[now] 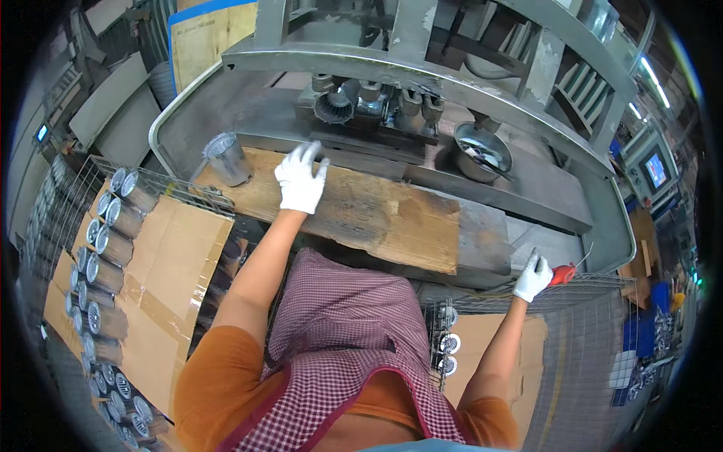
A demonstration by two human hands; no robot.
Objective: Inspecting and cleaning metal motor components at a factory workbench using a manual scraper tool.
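Note:
My left hand (pixel 301 181), in a white glove, is raised over the wooden board (pixel 361 207) with its fingers apart and nothing in it. To its left, a grey metal cylindrical part (pixel 228 160) stands on the board, apart from the hand. My right hand (pixel 532 279), also gloved in white, is out at the right by the bench's front edge. Its fingers are closed on a red tool with a thin metal nozzle (pixel 562 274); the grip is partly hidden. Ahead, a similar ribbed cylindrical part (pixel 334 109) sits in the machine's fixture (pixel 369 124).
A metal bowl (pixel 482 153) with loose contents rests on the machine bed. At left, a wire basket (pixel 98 169) holds several cylindrical parts beside cardboard (pixel 169 279). More parts (pixel 449 344) lie near my right arm. A machine frame (pixel 422 71) crosses ahead; a control panel (pixel 654 169) stands right.

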